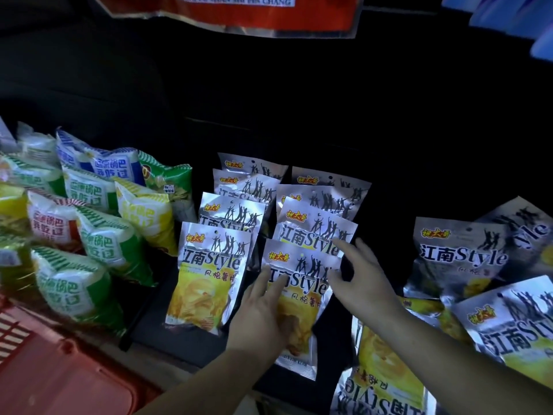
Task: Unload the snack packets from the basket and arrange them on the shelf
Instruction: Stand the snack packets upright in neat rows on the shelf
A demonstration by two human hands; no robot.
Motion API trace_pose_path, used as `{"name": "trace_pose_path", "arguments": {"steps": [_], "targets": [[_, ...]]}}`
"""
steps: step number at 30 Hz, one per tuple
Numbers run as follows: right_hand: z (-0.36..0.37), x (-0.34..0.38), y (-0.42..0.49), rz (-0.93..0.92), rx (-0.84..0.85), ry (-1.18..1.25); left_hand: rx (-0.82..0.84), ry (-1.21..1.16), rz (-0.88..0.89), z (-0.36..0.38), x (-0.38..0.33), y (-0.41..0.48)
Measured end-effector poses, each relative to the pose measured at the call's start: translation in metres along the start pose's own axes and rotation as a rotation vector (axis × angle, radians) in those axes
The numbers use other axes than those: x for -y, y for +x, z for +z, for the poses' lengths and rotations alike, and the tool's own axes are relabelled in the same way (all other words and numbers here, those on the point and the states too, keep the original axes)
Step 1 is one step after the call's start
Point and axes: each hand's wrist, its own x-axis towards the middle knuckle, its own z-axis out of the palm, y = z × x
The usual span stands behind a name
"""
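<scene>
Silver-and-yellow snack packets stand in two overlapping rows on the dark shelf (335, 348). The front packet of the left row (209, 274) leans upright. My left hand (260, 319) lies with straight fingers on the lower left of the front packet of the right row (305, 283). My right hand (359, 280) has spread fingers, and its thumb touches that packet's right edge. More of the same packets (457, 259) lie loose in a pile at the right, and one (383, 381) lies upside down at the shelf's front. A red basket (45, 369) sits at the lower left.
Green, blue, red and yellow puffed snack bags (98, 235) fill the shelf section on the left. A red-and-silver packet (269, 13) hangs above. Blue packets (514, 19) show at the top right. The back of the shelf is dark.
</scene>
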Motion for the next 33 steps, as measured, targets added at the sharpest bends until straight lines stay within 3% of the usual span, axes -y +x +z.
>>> {"name": "trace_pose_path", "arguments": {"steps": [3,5,8,14,26,30,33], "targets": [[-0.009,0.003,0.011,-0.320,-0.212,-0.436,-0.048,0.040,0.003,-0.002,0.005,0.004],[-0.008,0.014,0.024,-0.481,-0.086,-0.528,-0.060,0.036,0.011,-0.005,0.005,0.008],[0.008,0.033,0.044,-0.505,0.114,-0.626,-0.073,0.015,0.034,-0.008,0.008,0.016],[0.027,0.034,0.076,-0.398,0.157,-0.860,-0.013,-0.076,-0.029,-0.008,0.005,0.022],[-0.007,0.007,0.063,-0.395,0.173,-0.868,-0.042,-0.132,0.032,0.023,-0.009,0.025],[-0.002,0.008,0.039,-0.378,-0.038,-0.693,-0.051,-0.146,0.033,0.021,-0.008,0.021],[0.011,0.005,0.001,-0.203,-0.214,-0.463,-0.055,-0.110,0.053,0.017,-0.005,0.017]]}}
